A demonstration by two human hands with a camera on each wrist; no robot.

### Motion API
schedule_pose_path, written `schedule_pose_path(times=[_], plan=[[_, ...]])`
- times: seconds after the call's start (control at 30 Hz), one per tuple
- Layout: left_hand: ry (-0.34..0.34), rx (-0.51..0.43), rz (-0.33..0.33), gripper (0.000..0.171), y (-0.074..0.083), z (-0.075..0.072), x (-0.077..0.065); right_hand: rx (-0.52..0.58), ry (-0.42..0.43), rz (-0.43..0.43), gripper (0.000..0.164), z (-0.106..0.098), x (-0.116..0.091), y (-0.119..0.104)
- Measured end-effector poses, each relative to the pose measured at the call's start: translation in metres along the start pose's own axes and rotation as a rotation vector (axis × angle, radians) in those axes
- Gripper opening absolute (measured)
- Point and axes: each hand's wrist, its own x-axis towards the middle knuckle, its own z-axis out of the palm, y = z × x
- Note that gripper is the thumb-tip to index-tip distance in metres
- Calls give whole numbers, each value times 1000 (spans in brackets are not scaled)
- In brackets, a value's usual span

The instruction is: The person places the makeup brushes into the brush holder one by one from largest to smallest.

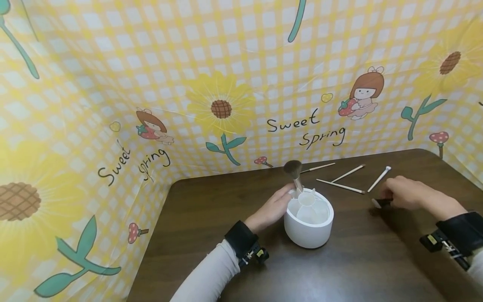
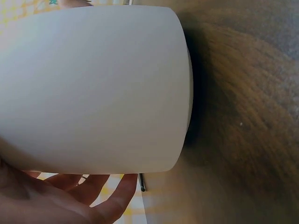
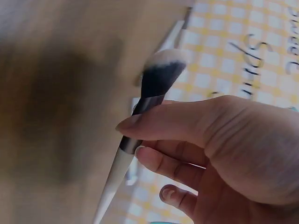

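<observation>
In the head view my left hand [image 1: 268, 212] holds the far left side of a round white brush holder [image 1: 307, 236], which stands on the table. The left wrist view shows the fingers [image 2: 117, 203] curved along the holder's smooth wall. One large fluffy makeup brush [image 1: 292, 169] stands in the holder, bristles up, beside clear dividers [image 1: 306, 199]. My right hand [image 1: 409, 193], low over the table to the right, pinches a second makeup brush [image 3: 161, 81] between thumb and fingers, near its dark ferrule. This brush has black bristles with pale tips and a light handle.
Several thin brushes lie on the dark wooden table [image 1: 211, 209] behind and right of the holder, among them a slim brush [image 1: 341, 186] and a white stick [image 1: 379, 179]. A yellow checked cloth [image 1: 241, 54] hangs along the table's back and left edges.
</observation>
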Motion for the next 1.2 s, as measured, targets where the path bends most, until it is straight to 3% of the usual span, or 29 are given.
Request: schedule_pose_path(times=[0.27,0.47,0.6,0.7,0.93,1.2], plan=[[0,2,18,48,-1,-2,4,-40,168,-23,16,-53,-1,-33],[7,-4,19,48,-1,-2,4,-57,461,-135,15,-81,0,-62],[13,-13,13,48,-1,-3,4,5,589,-127,12,-90,3,-82],[6,-17,11,48,-1,-3,4,115,641,-106,8,-90,4,-99],[6,-20,9,48,-2,0,4,533,709,-84,14,-81,9,-132],[11,-14,4,49,-1,1,4,619,670,-90,21,-60,31,-159]])
